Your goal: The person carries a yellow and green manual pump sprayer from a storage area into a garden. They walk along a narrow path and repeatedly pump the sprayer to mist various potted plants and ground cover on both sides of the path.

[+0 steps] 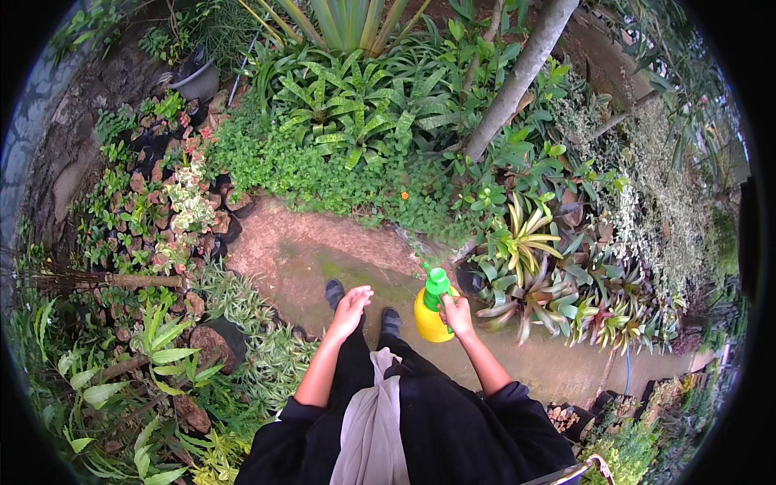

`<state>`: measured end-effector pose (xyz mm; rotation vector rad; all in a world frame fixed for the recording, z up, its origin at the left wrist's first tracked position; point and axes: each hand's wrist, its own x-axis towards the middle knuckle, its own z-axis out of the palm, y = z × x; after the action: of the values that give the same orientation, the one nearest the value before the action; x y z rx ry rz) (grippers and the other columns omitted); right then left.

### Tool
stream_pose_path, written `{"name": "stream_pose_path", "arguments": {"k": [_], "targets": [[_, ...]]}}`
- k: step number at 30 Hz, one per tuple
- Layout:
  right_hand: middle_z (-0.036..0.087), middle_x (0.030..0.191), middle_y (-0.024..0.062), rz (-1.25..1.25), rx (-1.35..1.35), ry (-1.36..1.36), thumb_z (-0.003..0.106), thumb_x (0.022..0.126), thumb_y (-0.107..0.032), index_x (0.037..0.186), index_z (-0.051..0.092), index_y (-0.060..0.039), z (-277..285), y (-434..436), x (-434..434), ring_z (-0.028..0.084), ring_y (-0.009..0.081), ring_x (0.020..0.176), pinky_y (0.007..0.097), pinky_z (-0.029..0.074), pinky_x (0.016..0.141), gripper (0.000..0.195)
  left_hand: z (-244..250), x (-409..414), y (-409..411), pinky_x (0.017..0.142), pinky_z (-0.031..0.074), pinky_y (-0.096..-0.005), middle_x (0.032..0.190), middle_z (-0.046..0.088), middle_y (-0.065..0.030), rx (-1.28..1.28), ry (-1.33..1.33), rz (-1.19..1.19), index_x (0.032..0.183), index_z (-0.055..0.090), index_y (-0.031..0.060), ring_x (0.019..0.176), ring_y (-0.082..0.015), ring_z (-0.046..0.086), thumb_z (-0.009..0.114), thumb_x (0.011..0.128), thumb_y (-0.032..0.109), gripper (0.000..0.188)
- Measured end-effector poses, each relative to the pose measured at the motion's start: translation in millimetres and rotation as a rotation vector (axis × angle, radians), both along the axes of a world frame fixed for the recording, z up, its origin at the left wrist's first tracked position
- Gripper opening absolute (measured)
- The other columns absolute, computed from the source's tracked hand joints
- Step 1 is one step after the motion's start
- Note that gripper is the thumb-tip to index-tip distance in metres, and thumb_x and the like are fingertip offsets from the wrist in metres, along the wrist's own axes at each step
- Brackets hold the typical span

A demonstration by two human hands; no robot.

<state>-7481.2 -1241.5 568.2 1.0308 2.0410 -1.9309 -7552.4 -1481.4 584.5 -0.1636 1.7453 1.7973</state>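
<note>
A pump spray bottle with a yellow tank [431, 321] and a green top [436, 284] is in my right hand [458, 314], its fingers wrapped around the green handle. The bottle hangs upright above the path, its green nozzle pointing away from me. My left hand [351, 310] hovers over my feet, fingers loosely curled and close together. No object shows in it, though its palm is turned out of sight. Beyond the sprayer grows a yellow-green striped bromeliad [526, 239].
I stand on a mossy paved path [291, 267]. Low green ground cover [315, 176] borders it ahead, near a slanting tree trunk [521, 79]. Several small potted plants [139, 206] crowd the left. Bromeliads [539, 297] line the right, and a blue hose [628, 370] lies further along.
</note>
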Motion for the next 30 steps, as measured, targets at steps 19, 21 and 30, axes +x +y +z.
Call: {"name": "stream_pose_path", "arguments": {"k": [19,21,30], "targets": [[0.042,0.041,0.0030,-0.286,-0.005,-0.051,0.045,0.080,-0.022,0.060,0.049,0.0017,-6,4,52,0.038,0.0088,0.032,0.0232,0.030,0.033,0.031,-5,-30,24,0.069,0.037,-0.0248,0.107,0.052,-0.0056,-0.052,-0.048,-0.304,0.112,0.044,0.0060,0.094,-0.0171,0.050,0.042,0.085,0.031,0.036],[0.042,0.041,0.0031,-0.331,0.013,-0.035,0.044,0.080,-0.022,0.060,0.049,0.0016,-5,-2,50,0.038,0.0088,0.032,0.0230,0.030,0.033,0.031,-2,-39,21,0.070,0.037,-0.0254,0.107,0.052,-0.0053,-0.056,-0.045,-0.324,0.112,0.044,0.0065,0.094,-0.0171,0.050,0.042,0.085,0.031,0.036],[0.042,0.042,0.0022,-0.262,0.060,-0.099,0.045,0.080,-0.023,0.060,0.049,0.0013,7,-40,33,0.038,0.0082,0.033,0.0224,0.030,0.033,0.031,0,-83,-12,0.073,0.037,-0.0290,0.107,0.052,-0.0043,-0.036,-0.038,-0.399,0.111,0.045,0.0079,0.092,-0.0164,0.049,0.042,0.085,0.031,0.036]]}}
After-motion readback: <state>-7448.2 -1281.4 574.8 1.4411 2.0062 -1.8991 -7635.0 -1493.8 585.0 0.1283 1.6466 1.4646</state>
